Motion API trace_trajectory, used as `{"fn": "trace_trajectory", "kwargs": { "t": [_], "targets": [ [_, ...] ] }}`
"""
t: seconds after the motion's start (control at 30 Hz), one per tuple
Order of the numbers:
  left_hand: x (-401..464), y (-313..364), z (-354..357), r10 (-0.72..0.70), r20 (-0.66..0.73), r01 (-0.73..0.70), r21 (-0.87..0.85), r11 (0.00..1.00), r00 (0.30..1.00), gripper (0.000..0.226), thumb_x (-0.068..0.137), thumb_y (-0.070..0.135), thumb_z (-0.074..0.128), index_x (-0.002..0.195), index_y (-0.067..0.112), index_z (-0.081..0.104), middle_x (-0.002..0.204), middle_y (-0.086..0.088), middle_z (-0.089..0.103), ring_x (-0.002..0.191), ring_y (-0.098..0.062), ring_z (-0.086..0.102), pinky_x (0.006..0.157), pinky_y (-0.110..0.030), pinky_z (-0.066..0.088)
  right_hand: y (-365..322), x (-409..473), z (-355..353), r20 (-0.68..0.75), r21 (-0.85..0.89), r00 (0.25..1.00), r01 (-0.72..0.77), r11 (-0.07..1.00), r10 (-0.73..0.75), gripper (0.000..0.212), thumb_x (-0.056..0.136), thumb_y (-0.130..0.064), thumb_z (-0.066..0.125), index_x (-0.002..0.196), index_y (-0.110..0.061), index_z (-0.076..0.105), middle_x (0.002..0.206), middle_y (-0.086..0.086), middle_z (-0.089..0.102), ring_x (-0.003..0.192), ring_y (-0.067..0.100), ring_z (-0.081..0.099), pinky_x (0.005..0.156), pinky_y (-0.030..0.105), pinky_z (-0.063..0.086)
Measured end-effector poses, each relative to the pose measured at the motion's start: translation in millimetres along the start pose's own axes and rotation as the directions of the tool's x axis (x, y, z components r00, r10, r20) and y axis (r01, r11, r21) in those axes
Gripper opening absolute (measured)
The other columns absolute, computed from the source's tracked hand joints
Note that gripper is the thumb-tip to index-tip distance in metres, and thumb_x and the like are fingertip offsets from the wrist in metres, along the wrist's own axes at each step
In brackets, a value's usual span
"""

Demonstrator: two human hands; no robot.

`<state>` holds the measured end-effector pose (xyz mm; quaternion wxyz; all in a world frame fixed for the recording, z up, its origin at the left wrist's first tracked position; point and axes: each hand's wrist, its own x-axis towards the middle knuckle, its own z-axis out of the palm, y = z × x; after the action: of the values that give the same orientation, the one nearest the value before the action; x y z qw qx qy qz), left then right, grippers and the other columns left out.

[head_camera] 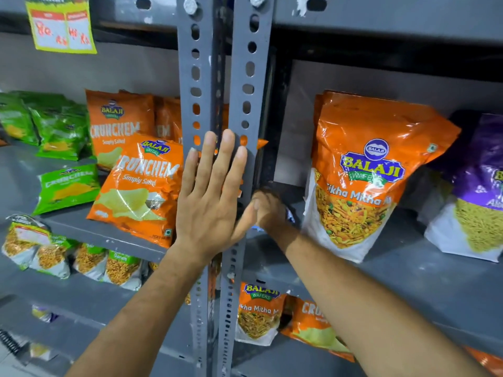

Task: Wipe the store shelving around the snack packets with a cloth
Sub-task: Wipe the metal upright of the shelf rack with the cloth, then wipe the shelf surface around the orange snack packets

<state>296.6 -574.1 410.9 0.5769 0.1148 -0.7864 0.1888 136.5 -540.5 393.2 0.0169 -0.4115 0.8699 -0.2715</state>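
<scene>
Far left, green packets (65, 186) lie on the grey shelf (435, 281). Beside them, an orange Crunchem packet (141, 186) leans forward, its right edge just beside the left hand (209, 197). The left hand is released: palm flat, fingers extended and spread upward, pressed against the two slotted grey uprights (239, 85), forearm rising from below. Right of the uprights, the right hand (268, 210) is clenched, blurred, low at the shelf's inner corner, forearm angled in from lower right. Dark material at its knuckles, possibly the cloth (290, 213), cannot be confirmed. Next, the Tikha Mitha packet (362, 175) stands upright, near that hand. Far right stands a purple packet (479, 186).
</scene>
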Motion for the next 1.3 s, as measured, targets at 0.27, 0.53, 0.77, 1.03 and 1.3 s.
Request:
{"fn": "trace_trajectory", "kwargs": {
  "t": [0.27, 0.53, 0.77, 1.03, 1.3],
  "targets": [
    [3, 2, -4, -0.01, -0.008, 0.01, -0.01, 1.0, 1.0, 0.082, 0.104, 0.044, 0.048, 0.165, 0.007, 0.009, 0.168, -0.02, 0.017, 0.159, -0.039, 0.011, 0.13, -0.058, 0.014, 18, -103, -28, 0.166, -0.041, 0.899, 0.418, 0.907, -0.407, 0.05, 0.092, -0.002, 0.047, 0.133, -0.03, 0.056, 0.139, -0.002, 0.059, 0.121, 0.022, 0.059, 0.092, 0.035, 0.05],
    [4, 3, -7, -0.011, 0.001, 0.011, -0.001, 1.0, 1.0, 0.078, 0.105, 0.043, 0.049, 0.164, 0.005, 0.015, 0.167, -0.025, 0.024, 0.156, -0.048, 0.022, 0.13, -0.058, 0.014, 78, -164, -75, 0.218, 0.016, 0.863, 0.464, 0.885, -0.456, 0.045, 0.101, -0.01, 0.05, 0.137, -0.037, 0.06, 0.146, -0.015, 0.057, 0.138, 0.001, 0.045, 0.109, 0.02, 0.037],
    [4, 3, -9, -0.009, -0.001, 0.009, 0.004, 1.0, 1.0, 0.08, 0.104, 0.042, 0.053, 0.164, 0.005, 0.015, 0.169, -0.022, 0.018, 0.16, -0.039, 0.01, 0.131, -0.058, 0.012, 32, -144, -72, 0.118, -0.029, 0.86, 0.503, 0.864, -0.497, 0.05, 0.097, -0.005, 0.048, 0.136, -0.036, 0.056, 0.137, -0.006, 0.065, 0.12, 0.022, 0.062, 0.089, 0.036, 0.052],
    [4, 14, -16, -0.067, 0.036, 0.068, -0.003, 0.998, 0.997, 0.075, 0.106, 0.033, 0.053, 0.163, -0.002, 0.019, 0.168, -0.029, 0.019, 0.16, -0.039, 0.007, 0.131, -0.057, 0.009, 70, -156, -58, 0.13, -0.141, 0.847, 0.53, 0.836, -0.515, 0.06, 0.095, 0.001, 0.053, 0.145, -0.033, 0.048, 0.152, -0.007, 0.05, 0.136, 0.017, 0.048, 0.104, 0.034, 0.047],
    [-52, 104, -20, 0.147, 0.36, -0.058, -0.247, 0.967, 0.921, 0.072, 0.105, 0.037, 0.048, 0.16, -0.004, 0.027, 0.172, -0.02, 0.02, 0.162, -0.034, 0.015, 0.131, -0.049, 0.019, 137, -184, -97, 0.093, -0.096, 0.879, 0.475, 0.875, -0.467, 0.047, 0.104, -0.012, 0.047, 0.148, -0.029, 0.048, 0.153, -0.007, 0.051, 0.141, 0.012, 0.044, 0.116, 0.03, 0.039]
  ]
}}
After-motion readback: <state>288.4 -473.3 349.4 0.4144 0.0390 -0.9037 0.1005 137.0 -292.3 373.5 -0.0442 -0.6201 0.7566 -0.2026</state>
